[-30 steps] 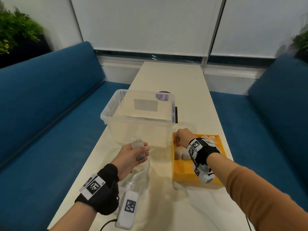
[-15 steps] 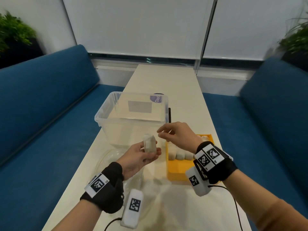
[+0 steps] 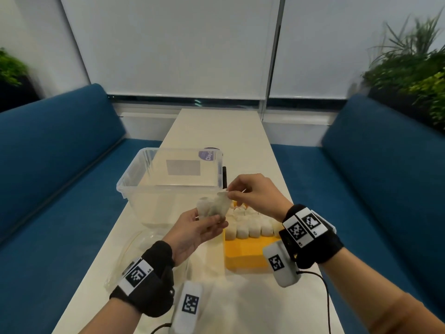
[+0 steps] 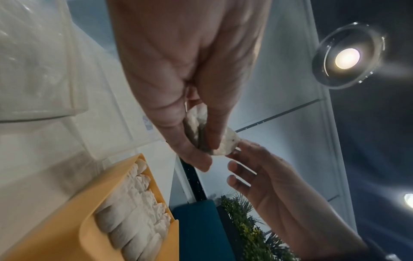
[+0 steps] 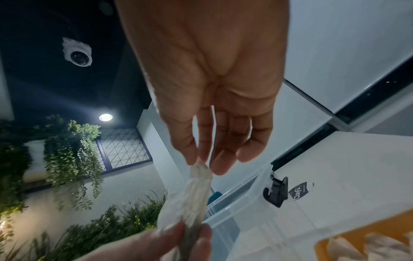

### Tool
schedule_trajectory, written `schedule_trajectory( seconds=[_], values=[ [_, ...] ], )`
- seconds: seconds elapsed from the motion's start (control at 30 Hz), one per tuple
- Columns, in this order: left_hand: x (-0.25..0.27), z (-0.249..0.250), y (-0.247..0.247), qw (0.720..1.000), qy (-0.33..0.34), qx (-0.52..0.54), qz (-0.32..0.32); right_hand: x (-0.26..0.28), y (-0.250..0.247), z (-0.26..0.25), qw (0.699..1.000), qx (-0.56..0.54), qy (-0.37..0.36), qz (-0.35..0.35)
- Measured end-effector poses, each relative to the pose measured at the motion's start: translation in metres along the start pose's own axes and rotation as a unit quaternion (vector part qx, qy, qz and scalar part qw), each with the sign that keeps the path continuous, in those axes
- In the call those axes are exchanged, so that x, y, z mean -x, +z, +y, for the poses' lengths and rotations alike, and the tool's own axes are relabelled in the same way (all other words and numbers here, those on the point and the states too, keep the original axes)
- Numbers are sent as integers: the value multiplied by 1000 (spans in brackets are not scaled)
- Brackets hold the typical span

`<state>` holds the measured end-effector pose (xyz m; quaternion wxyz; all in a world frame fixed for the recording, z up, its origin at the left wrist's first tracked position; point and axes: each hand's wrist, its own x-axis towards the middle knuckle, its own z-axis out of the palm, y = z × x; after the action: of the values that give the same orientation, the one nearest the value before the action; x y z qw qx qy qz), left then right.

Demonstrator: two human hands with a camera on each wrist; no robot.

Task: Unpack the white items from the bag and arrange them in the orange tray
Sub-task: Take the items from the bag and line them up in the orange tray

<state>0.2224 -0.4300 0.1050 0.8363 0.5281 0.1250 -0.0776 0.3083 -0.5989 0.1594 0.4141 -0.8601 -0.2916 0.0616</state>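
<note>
My left hand (image 3: 210, 222) holds a small bunch of white items (image 3: 213, 206) up above the table, between the clear bin and the orange tray (image 3: 245, 259). My right hand (image 3: 230, 193) pinches the top corner of one of them between thumb and forefinger. The right wrist view shows that white item (image 5: 196, 190) hanging from the pinch, with the left fingers (image 5: 178, 238) gripping its lower end. In the left wrist view my left hand (image 4: 201, 141) grips the white item (image 4: 229, 142). Several white items (image 3: 250, 227) lie in a row at the tray's far end.
A clear plastic bin (image 3: 134, 182) stands behind my hands on the long pale table (image 3: 216, 131). The crumpled clear bag (image 3: 130, 251) lies on the table under my left wrist. Blue benches (image 3: 48, 189) run along both sides.
My right hand left the tray, rose leftward and took the corner of an item in my left hand. My left hand lifted its items from the bag.
</note>
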Motion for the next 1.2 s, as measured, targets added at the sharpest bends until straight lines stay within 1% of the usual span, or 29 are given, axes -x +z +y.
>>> schedule_trajectory(
  seconds=[0.07,0.13,0.2,0.27,0.4,0.53,0.63,0.7,0.77,0.83,0.87,0.9,0.93,1.03,1.1,1.2],
  values=[
    [-2,-1,5,1000,9,-22,1,2,-4,0,1000,-3,5,-22],
    [-3,-2,10,999,12,-39,-6,2,-6,1,999,3,-5,-32],
    [-4,-4,14,999,12,-43,-10,3,-9,2,999,19,-20,-27],
    [-4,-6,17,999,7,-38,-6,1,-14,5,999,37,-19,-12],
    [-2,-7,11,999,-7,-46,24,-5,-26,21,991,132,15,-6],
    [2,-9,2,998,-5,-50,43,-7,-34,43,975,213,51,-34],
    [5,-10,-2,997,-4,-60,53,-6,-31,53,965,243,80,-66],
    [6,-10,-4,996,-7,-65,58,-6,-20,57,961,243,92,-97],
    [8,-10,-6,996,-6,-65,62,-6,-3,59,955,230,104,-154],
    [9,-10,-8,996,-5,-63,70,-8,19,60,941,223,110,-229],
    [10,-9,-10,995,-4,-64,74,-10,30,62,934,227,109,-255],
    [10,-9,-11,995,-4,-65,76,-15,40,65,930,231,108,-266],
    [11,-9,-13,995,-4,-65,79,-20,50,69,930,233,110,-263],
    [15,-9,-18,995,-4,-63,83,-37,68,80,938,242,122,-216],
    [18,-9,-22,994,-4,-65,88,-45,73,85,941,250,126,-188],
    [21,-10,-29,994,-6,-57,94,-51,75,89,946,251,126,-164]
  ],
)
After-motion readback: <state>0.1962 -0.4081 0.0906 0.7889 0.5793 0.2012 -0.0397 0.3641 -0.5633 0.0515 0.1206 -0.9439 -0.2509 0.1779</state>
